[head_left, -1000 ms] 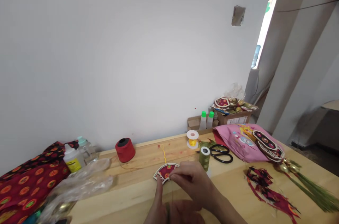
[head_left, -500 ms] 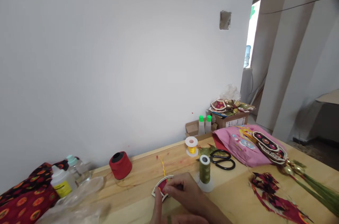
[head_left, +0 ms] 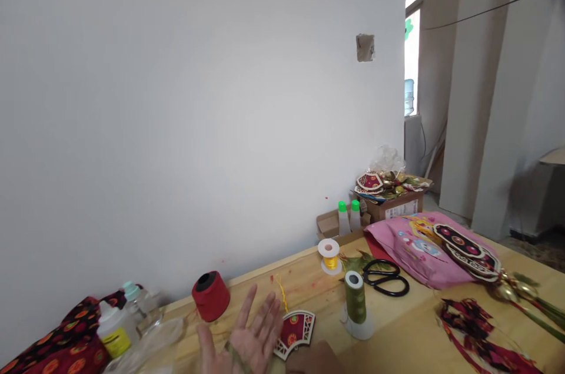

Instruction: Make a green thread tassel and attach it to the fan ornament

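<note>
Maroon fabric fills the fan-shaped ornament (head_left: pixel 295 331), now more exposed on the desk (head_left: pixel 247 280) beside the left hand (head_left: pixel 256 341), its twisted yellow cord (head_left: pixel 283 294) towards eleven o'clock. That hand, its thumb formerly against the piece, has opened palm up, fingers spread, a green strand (head_left: pixel 235 355) across it; its hold seems released. The right hand (head_left: pixel 314 359), earlier pinching at the edge, has dropped lower; its grip cannot be told. An olive thread spool (head_left: pixel 355 303) stands at the ornament's two o'clock.
</note>
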Motion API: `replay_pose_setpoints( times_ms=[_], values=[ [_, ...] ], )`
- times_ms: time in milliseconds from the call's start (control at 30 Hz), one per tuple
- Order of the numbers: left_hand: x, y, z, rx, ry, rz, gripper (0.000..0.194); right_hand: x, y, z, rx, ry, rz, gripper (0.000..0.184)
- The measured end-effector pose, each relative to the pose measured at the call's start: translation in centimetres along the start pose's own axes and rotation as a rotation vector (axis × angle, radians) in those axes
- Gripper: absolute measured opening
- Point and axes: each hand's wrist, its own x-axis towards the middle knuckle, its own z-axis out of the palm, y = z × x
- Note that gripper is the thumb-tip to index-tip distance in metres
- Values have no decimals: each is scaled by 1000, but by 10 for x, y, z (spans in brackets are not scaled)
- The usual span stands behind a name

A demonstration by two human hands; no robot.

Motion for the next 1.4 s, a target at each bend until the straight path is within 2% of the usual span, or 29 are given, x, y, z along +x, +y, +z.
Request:
replay_pose_setpoints(
  times_ms=[133, 233, 400, 567, 667, 767, 867, 933, 1067, 1233, 1300, 1400],
  values=[
    [-6, -6, -10, 9, 68, -9, 82, -24, 7, 2, -50, -8, -95, 51],
    [-6, -13, -13, 1, 112, 26, 81, -33, 11, 3, -97, 26, -149, 58],
    [-6, -17, -16, -38, 112, 121, 75, -32, 14, 7, 13, -23, 16, 67],
    [-5, -17, -9, -47, 78, 98, 78, -30, 15, 9, -49, 126, 1, 56],
    [-3, -20, -4, -49, 31, 77, 80, -29, 18, 12, -61, 110, 63, 43],
    [-1, -23, -3, -40, -38, 44, 84, -30, 23, 21, -88, 138, 18, 29],
    [-2, -25, -3, -22, -49, 36, 85, -33, 26, 30, -132, 165, -2, 17],
    [-2, -26, -1, -20, -32, 74, 83, -34, 26, 33, -145, 122, 5, 10],
    [-3, -27, 3, -47, -8, 181, 79, -35, 24, 36, -100, -73, 35, 4],
    [-4, -23, 3, -83, -24, 173, 75, -31, 27, 37, -68, -302, 106, 7],
    [-6, -19, 2, -94, -6, 180, 71, -30, 26, 34, -20, -326, 177, 12],
    [-10, -12, -2, -114, 59, 262, 66, -28, 24, 25, 4, -311, 349, 38]
  ],
)
